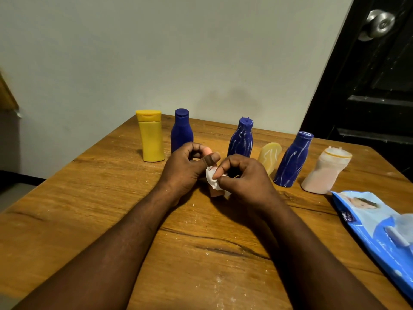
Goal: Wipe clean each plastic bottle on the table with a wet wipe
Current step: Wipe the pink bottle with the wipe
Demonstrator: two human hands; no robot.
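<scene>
Head view: at the centre of the counter (93, 198), the left grip (186, 166) curls round a small brownish bottle (215, 193), and the right grip (243, 175) pinches a white wet wipe (211, 179) against it. A yellow bottle (152, 137) stands near the far edge. A blue wipes pack (366, 222) lies at the right edge.

Yellow bottle (152, 136), white-streaked blue bottle (241, 138)

wooden table (89, 198) | row of bottles (241, 139) (three blue) | wipes pack (366, 222), right edge
</scene>
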